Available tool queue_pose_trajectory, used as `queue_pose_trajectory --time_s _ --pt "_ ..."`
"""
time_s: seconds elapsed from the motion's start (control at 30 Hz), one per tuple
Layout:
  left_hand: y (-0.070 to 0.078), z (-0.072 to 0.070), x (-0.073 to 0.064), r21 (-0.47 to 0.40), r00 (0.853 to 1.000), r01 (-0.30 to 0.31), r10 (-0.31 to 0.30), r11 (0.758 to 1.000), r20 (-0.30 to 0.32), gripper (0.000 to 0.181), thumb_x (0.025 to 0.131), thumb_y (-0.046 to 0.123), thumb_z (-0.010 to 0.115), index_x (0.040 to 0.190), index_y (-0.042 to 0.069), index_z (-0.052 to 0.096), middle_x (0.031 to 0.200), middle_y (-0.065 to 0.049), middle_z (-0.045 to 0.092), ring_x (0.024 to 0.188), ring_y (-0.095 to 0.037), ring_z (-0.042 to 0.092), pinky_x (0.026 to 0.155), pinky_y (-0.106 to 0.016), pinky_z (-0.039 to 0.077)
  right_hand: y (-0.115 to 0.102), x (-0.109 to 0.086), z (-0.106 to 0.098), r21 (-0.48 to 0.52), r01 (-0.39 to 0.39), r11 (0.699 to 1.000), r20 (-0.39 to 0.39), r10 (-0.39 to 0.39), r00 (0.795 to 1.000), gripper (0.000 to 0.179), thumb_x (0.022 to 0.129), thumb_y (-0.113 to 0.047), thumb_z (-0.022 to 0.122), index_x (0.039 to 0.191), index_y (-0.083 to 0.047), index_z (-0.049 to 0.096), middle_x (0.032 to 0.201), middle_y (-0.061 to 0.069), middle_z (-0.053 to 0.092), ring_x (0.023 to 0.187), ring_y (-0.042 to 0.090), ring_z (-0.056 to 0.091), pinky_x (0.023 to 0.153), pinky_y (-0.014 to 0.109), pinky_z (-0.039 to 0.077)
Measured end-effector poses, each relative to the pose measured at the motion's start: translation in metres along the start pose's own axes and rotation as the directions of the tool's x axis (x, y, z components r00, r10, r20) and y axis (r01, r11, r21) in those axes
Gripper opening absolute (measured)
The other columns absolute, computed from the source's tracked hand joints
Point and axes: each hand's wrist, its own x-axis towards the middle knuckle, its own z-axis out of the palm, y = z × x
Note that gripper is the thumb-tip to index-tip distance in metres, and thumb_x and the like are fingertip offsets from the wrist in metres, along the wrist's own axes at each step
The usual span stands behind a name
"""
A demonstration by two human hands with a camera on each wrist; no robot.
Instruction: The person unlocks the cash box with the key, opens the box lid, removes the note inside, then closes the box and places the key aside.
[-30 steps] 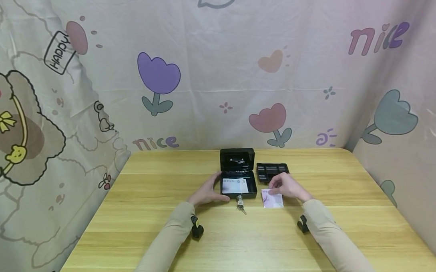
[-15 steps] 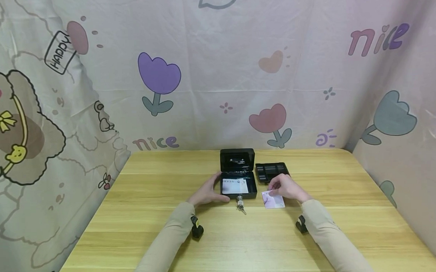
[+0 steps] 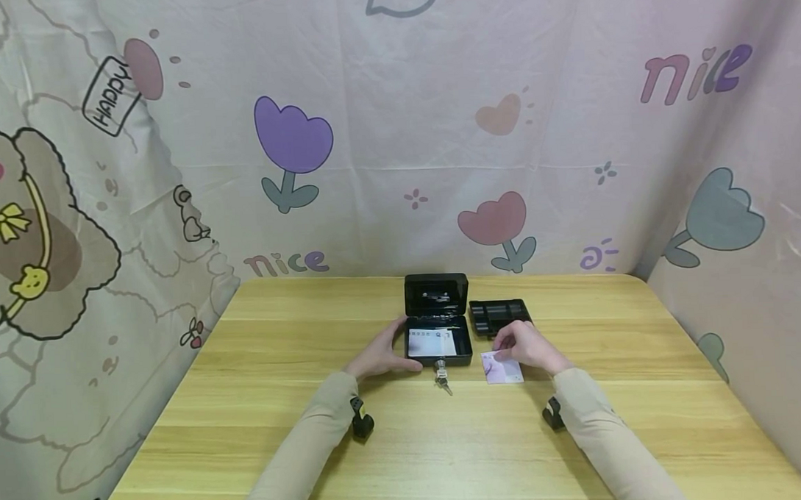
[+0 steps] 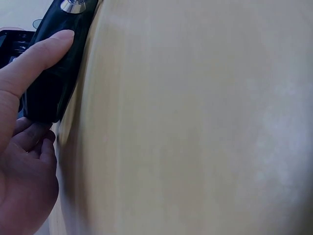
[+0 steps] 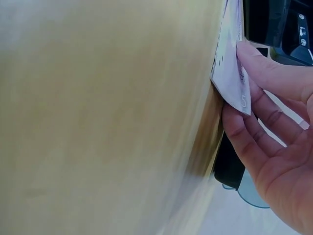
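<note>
Place: screened-off desktop setting; home or studio, cannot tell. Hanging cloth (image 3: 396,132), pale, creased, round three sides; cartoon figure print (image 3: 36,248) at 9 o'clock, "nice" lettering (image 3: 666,79) at 2, blue-grey tulip print (image 3: 724,216) at 3. Desk (image 3: 460,454), wood-grain, at 6

A glossy black rectangular box (image 3: 462,360) stands on the wooden bench (image 3: 447,454), hinged lid raised at the back, silver keys (image 3: 442,381) at its front lock, pale printed paper (image 3: 430,342) lying inside. The left hand (image 3: 384,351) grips its left side, thumb on the front wall. To its right, the right hand (image 3: 528,346) pinches a pale pinkish-purple paper note (image 3: 502,370) by its far edge.
</note>
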Motion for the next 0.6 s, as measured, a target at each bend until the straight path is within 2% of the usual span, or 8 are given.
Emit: queue_pose_trajectory --time_s 0.6 --pt "0.0000 -0.0001 0.0002 0.017 1.000 0.002 -0.002 1.000 0.005 0.113 0.075 0.025 0.090 0.160 0.001 0.019 0.166 -0.021 0.023 0.153 -0.038 0.028 0.128 -0.051 0.023 -0.0035 -0.0038 0.0006 -0.058 0.016 0.998 -0.038 -0.018 0.999 0.010 0.077 -0.001 0.082 0.079 -0.007 0.075 0.074 0.000 0.071 0.068 0.008 0.058 0.061 0.019 0.050"
